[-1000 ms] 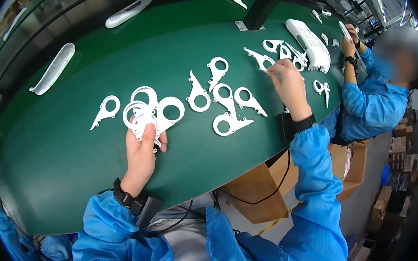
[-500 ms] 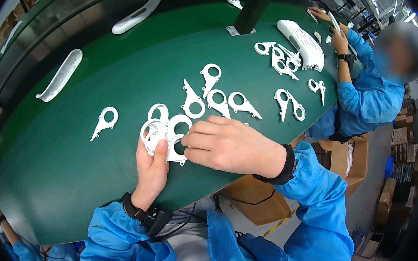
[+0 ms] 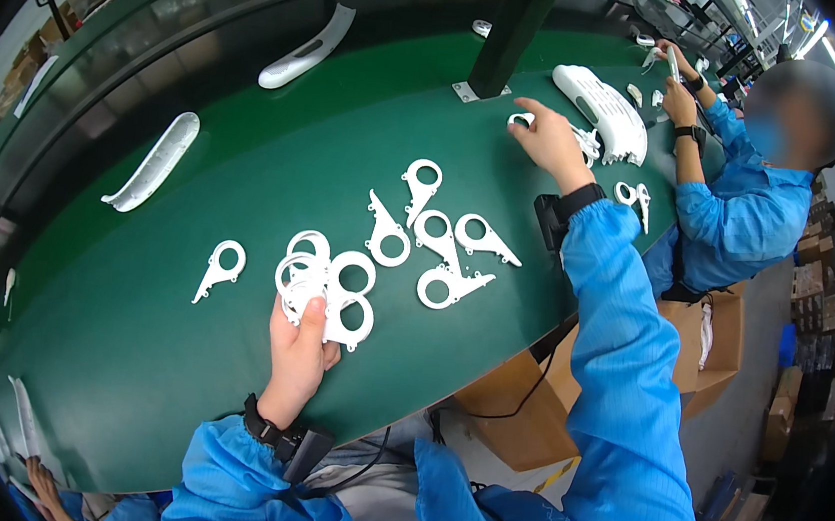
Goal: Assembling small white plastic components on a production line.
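Observation:
My left hand is closed round a fanned bunch of white ring-shaped plastic parts, thumb on top, just above the table. My right hand reaches to the far right with thumb and forefinger apart. Between those fingertips a white ring part shows, seemingly on the table; whether they touch it is unclear. My right hand and forearm partly hide the pile of similar parts there. Between my hands lie several loose ring parts with pointed tails. One more ring part rests left of the bunch.
A large slotted white shell lies beyond my right hand. Two long curved white covers are at the far left. A dark post stands on the green table. At right a co-worker handles a white part. Cardboard boxes stand below.
My right hand has left the bunch and moved far right to the pile. A ring part it had covered now shows on the table. My left hand still holds the bunch.

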Demonstrator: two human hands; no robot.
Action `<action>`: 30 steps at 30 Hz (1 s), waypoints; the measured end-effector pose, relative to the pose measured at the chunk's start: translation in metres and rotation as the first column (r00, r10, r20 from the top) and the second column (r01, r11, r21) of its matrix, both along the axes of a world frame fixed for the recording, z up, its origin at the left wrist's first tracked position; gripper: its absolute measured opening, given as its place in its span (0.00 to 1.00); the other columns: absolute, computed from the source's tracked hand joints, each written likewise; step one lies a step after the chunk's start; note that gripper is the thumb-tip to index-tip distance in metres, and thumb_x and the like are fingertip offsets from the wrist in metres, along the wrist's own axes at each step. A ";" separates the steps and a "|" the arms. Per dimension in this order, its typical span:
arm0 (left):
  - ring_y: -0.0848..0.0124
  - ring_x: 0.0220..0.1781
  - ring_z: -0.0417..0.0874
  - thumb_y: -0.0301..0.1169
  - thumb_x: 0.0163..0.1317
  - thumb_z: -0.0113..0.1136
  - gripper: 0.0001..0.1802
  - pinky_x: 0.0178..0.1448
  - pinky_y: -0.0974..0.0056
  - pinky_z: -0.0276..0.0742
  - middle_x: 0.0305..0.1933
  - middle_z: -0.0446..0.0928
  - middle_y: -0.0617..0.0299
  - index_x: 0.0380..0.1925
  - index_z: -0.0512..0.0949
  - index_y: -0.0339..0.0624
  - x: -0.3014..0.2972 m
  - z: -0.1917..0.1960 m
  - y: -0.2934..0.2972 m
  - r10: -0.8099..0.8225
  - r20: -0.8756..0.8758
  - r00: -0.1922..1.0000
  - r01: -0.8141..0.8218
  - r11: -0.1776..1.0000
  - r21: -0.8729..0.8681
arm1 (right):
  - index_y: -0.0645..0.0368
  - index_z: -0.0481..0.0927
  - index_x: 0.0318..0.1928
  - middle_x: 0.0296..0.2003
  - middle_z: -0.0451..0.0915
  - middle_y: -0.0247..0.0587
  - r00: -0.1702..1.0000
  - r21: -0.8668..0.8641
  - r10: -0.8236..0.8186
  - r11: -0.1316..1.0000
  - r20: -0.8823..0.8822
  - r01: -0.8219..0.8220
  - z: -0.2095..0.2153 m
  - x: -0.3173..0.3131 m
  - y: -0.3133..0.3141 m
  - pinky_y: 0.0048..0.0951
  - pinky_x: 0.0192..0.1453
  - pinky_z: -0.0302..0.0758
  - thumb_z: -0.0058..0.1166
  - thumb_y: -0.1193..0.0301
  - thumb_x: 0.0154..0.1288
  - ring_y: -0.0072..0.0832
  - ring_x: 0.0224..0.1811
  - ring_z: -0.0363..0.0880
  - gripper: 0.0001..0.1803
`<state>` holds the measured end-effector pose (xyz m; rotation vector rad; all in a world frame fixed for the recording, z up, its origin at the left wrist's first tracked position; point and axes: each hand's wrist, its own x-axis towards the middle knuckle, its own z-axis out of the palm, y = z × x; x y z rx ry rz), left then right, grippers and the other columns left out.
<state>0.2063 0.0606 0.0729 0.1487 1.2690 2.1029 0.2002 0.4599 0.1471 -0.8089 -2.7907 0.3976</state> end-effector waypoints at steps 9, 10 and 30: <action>0.82 0.13 0.62 0.34 0.73 0.48 0.15 0.15 0.74 0.56 0.32 0.74 0.61 0.55 0.62 0.40 0.000 -0.003 -0.005 -0.021 0.025 0.999 0.021 1.000 -0.007 | 0.50 0.79 0.53 0.39 0.81 0.51 0.957 -0.213 0.050 0.977 0.287 0.013 -0.002 -0.007 0.024 0.36 0.50 0.77 0.68 0.67 0.51 0.41 0.41 0.82 0.26; 0.82 0.13 0.62 0.34 0.73 0.48 0.15 0.15 0.74 0.56 0.32 0.74 0.62 0.55 0.63 0.40 0.000 0.000 -0.004 -0.024 0.019 1.000 0.024 1.000 0.003 | 0.48 0.78 0.53 0.38 0.78 0.48 0.958 -0.162 0.081 0.986 0.274 -0.037 -0.001 -0.002 0.024 0.36 0.51 0.76 0.68 0.69 0.51 0.41 0.41 0.80 0.26; 0.83 0.17 0.65 0.33 0.73 0.49 0.16 0.16 0.76 0.57 0.33 0.73 0.64 0.55 0.63 0.42 -0.009 0.006 -0.005 -0.020 0.029 0.999 0.018 0.998 0.068 | 0.55 0.70 0.58 0.38 0.76 0.42 0.971 -0.155 0.235 0.959 -0.044 -0.239 0.004 0.007 0.025 0.30 0.40 0.74 0.63 0.81 0.49 0.27 0.33 0.75 0.32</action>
